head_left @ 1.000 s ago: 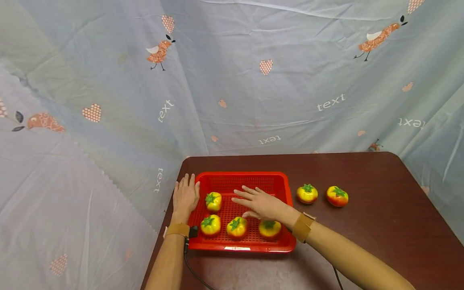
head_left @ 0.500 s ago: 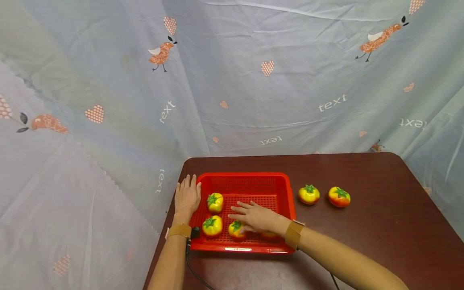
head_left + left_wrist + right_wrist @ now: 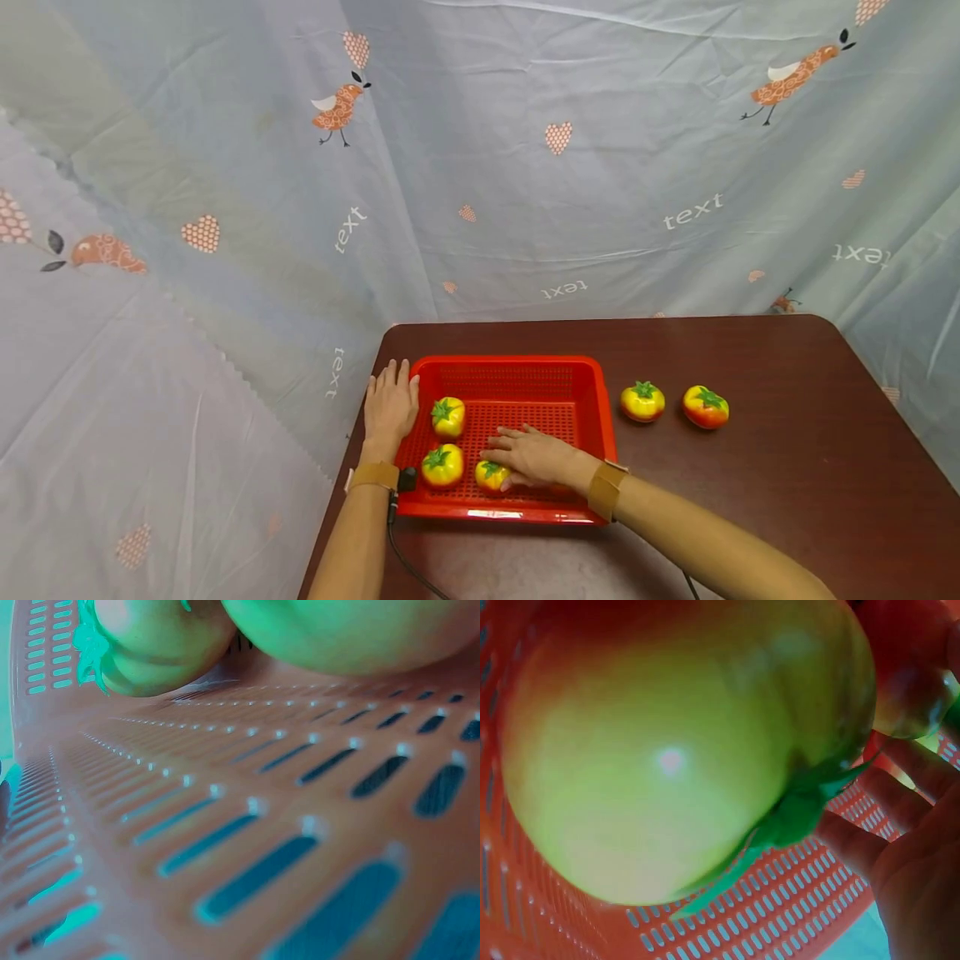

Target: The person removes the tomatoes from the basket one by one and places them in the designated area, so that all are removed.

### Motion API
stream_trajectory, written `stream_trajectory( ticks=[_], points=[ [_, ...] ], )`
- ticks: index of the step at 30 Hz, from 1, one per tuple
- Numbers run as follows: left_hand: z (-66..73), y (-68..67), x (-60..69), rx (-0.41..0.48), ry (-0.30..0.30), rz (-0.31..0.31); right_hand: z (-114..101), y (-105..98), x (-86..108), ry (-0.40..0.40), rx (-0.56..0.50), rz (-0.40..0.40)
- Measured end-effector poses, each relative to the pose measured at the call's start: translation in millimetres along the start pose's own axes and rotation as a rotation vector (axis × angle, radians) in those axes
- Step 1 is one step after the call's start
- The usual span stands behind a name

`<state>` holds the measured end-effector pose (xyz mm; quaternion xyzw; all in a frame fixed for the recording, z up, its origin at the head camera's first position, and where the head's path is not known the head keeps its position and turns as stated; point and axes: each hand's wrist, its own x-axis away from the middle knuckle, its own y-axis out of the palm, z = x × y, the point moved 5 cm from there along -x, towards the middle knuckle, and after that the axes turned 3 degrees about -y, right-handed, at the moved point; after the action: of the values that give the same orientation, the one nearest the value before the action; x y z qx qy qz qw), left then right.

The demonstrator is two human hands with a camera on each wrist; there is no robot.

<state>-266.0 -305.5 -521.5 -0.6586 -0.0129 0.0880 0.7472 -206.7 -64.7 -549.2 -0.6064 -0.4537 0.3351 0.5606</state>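
Observation:
A red basket [image 3: 498, 514] holds several yellow-red fruits with green leaves. The left hand [image 3: 390, 408] lies with straight fingers along the basket's left rim, beside the back-left fruit [image 3: 448, 418] and front-left fruit [image 3: 442, 467]. Inside the basket, the right hand [image 3: 536, 457] has thumb and fingers around the front-middle fruit [image 3: 489, 475], partly covering it. Its fingers [image 3: 900, 795] show beside that fruit [image 3: 911, 667] in the right wrist view, where a nearer fruit [image 3: 682, 757] fills much of the picture. Under the right wrist, another fruit is mostly hidden.
Two more fruits, one yellow [image 3: 642, 402] and one redder [image 3: 705, 407], stand on the dark brown table [image 3: 757, 467] right of the basket. A patterned cloth [image 3: 487, 167] hangs behind and at the left. Cables run from both wrists.
The right hand has come down and toward the front of the basket, onto the front-middle fruit. The left hand stays at the left rim; the head view has shifted slightly.

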Motion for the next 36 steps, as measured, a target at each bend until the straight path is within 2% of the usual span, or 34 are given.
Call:
stream_trajectory(
  ticks=[8,16,26,30,36],
  points=[
    [0.3,-0.3,-0.3,-0.005,0.003,0.003,0,2,0.3,0.013,-0.021,-0.016],
    [0.5,-0.4,0.3,0.001,0.007,0.011,0,3,-0.4,-0.014,-0.013,0.019],
    [2.9,-1.2,0.8,0.001,0.017,0.021,2,-1,1.6,0.004,-0.011,0.031],
    [3.4,-1.1,0.7,0.003,0.016,0.016,6,-14,5.7,0.007,-0.015,0.063],
    [1.4,0.9,0.4,0.006,0.004,-0.004,26,-50,20.4,0.052,-0.089,0.149]
  ],
)
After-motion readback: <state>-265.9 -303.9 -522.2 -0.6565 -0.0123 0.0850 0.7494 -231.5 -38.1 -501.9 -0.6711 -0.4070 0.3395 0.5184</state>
